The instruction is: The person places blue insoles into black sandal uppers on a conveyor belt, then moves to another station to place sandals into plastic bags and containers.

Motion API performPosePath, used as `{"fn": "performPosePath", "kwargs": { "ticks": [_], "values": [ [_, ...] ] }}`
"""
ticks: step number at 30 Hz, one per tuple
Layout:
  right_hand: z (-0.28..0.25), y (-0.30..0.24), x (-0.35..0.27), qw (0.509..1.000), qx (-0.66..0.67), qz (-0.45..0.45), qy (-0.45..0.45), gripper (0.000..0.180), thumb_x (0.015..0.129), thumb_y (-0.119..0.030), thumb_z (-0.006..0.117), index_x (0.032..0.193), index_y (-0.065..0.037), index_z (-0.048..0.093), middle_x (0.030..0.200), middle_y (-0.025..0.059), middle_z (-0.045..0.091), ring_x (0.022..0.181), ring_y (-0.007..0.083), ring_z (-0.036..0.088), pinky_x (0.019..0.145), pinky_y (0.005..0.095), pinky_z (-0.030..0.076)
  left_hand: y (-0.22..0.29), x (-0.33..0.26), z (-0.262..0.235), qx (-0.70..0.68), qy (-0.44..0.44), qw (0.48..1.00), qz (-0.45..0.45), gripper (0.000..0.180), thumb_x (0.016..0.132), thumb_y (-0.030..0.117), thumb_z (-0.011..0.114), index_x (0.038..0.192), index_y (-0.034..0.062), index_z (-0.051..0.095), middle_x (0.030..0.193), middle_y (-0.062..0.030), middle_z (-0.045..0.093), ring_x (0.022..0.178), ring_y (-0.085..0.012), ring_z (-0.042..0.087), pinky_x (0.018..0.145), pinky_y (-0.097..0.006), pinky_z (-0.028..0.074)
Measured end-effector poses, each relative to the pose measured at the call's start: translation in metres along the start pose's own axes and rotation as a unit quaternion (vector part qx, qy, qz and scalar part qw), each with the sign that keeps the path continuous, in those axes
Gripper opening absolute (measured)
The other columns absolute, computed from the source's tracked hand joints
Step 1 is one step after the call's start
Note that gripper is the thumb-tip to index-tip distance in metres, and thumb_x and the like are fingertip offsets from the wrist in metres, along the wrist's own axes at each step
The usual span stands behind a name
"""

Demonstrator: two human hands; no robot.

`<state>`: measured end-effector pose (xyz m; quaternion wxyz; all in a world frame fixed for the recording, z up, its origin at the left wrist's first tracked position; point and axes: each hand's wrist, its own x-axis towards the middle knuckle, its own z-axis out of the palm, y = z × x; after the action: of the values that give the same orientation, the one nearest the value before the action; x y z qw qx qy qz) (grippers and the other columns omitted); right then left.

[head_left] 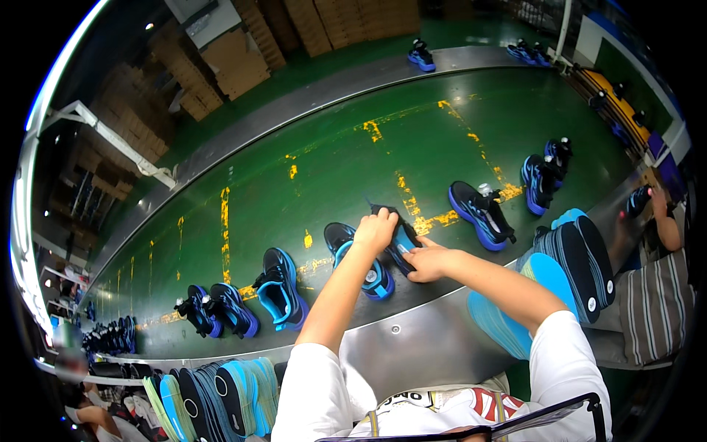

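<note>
On the green conveyor belt (pixel 309 155) just ahead of the person, a black and blue shoe (pixel 401 239) sits between both hands. Left hand (pixel 375 230) rests curled over the top of the shoe's opening, fingers bent down around its collar, gripping it. Right hand (pixel 427 263) lies against the shoe's near side, fingers stretched flat toward the shoe and touching it; whether it actually clasps anything I cannot tell. Just to the left of that shoe, touching or nearly so, stands a second shoe (pixel 361 265) of the same black and blue kind, partly hidden by the left forearm. Further left along the belt are another blue shoe (pixel 280 291) and a pair (pixel 217 309) standing close together, and to the right a single shoe (pixel 482 214) and two more (pixel 545 177) near the belt's far right. A silver metal edge (pixel 412 331) runs along the near side of the belt. Stacks of blue and black insoles stand on edge at the right (pixel 574 269) beside the right forearm, and at the lower left (pixel 213 394). Another person's arm (pixel 663 221) shows at the far right edge. Cardboard boxes (pixel 236 59) are stacked beyond the belt
</note>
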<state>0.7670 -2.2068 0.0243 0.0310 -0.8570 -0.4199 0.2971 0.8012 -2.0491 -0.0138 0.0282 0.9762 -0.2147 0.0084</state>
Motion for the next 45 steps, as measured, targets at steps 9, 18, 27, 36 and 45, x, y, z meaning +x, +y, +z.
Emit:
{"fn": "performPosePath", "kwargs": {
  "ticks": [9,18,27,36,45],
  "values": [
    [-0.006,0.023,-0.226,0.905,0.101,0.136,0.390,0.027,0.073,-0.017,0.055,0.097,-0.007,0.057,0.102,0.0140,0.052,0.096,0.0307,0.048,0.082,0.0367,0.039,0.003,-0.002,-0.022,-0.221,0.072,0.967,-0.108,0.017,0.077,0.013,0.041,0.081,-0.0024,0.047,0.081,-0.0200,0.054,0.073,-0.0347,0.055,0.065,-0.038,0.044],
    [0.052,0.016,-0.305,0.870,0.136,0.331,0.338,0.048,0.063,-0.021,0.067,0.100,0.000,0.045,0.098,0.0195,0.049,0.085,0.0361,0.051,0.070,0.0393,0.043,0.084,0.066,-0.052,-0.562,0.108,0.799,-0.184,0.013,0.079,0.014,0.044,0.073,0.0024,0.042,0.063,-0.0073,0.050,0.048,-0.0158,0.041,0.047,-0.031,0.036],
    [0.080,0.014,-0.317,0.857,0.137,0.344,0.360,0.046,0.077,-0.018,0.054,0.115,0.003,0.040,0.112,0.0335,0.039,0.098,0.0430,0.045,0.084,0.0401,0.038,0.183,0.117,0.000,-0.293,0.054,0.944,-0.141,0.058,0.076,0.042,0.052,0.120,0.0105,0.031,0.080,-0.0209,0.059,0.075,-0.0387,0.056,0.063,-0.044,0.044],
    [0.042,0.034,-0.320,0.830,0.086,0.284,0.473,0.016,0.078,-0.008,0.050,0.085,0.006,0.055,0.092,0.0240,0.054,0.077,0.0375,0.054,0.068,0.0377,0.045,0.115,0.103,-0.004,-0.279,0.141,0.940,-0.137,0.041,0.082,0.035,0.044,0.109,0.0044,0.044,0.083,-0.0224,0.058,0.078,-0.0380,0.055,0.067,-0.043,0.044],
    [-0.066,0.084,-0.183,0.906,0.346,0.146,0.195,0.028,0.074,-0.024,0.055,0.071,0.003,0.059,0.054,0.0080,0.053,0.049,0.0107,0.046,0.046,0.0282,0.037,0.074,0.058,-0.013,-0.327,0.088,0.920,-0.195,0.036,0.077,0.034,0.051,0.083,-0.0019,0.055,0.076,-0.0245,0.057,0.077,-0.0376,0.055,0.068,-0.042,0.044]
  ]
}}
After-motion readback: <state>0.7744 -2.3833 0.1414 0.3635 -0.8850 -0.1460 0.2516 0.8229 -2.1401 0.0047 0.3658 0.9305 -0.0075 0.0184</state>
